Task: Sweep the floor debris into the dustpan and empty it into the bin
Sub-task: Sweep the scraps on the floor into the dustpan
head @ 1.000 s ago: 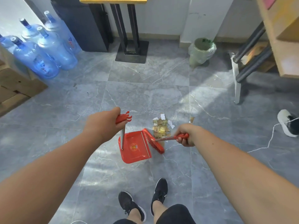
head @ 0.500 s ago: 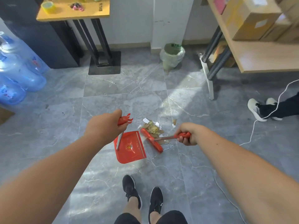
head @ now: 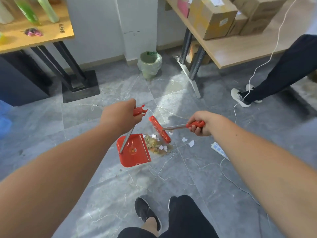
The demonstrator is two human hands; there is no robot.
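My left hand (head: pixel 121 115) grips the red top of the dustpan handle. The red dustpan (head: pixel 135 152) rests on the grey floor below it, its open edge facing right. A pile of yellowish scraps and white paper bits, the debris (head: pixel 155 145), lies right against that edge. My right hand (head: pixel 201 123) holds the red grip of the brush, whose red head (head: pixel 159 129) hovers just above the far side of the pile. Two white paper bits (head: pixel 187 141) lie apart to the right. The bin (head: pixel 150 64), lined with a green bag, stands by the far wall.
A black table base (head: pixel 80 86) stands at the far left. At the right a wooden table (head: pixel 231 50) carries cardboard boxes. Another person's leg and white shoe (head: pixel 240 97) are at the right, with a white cable and a power strip (head: pixel 219 151) on the floor. My feet are below.
The brush head has lifted and moved to the far side of the pile. The dustpan now sits against the pile's left. My view has tilted up, showing more of the tables.
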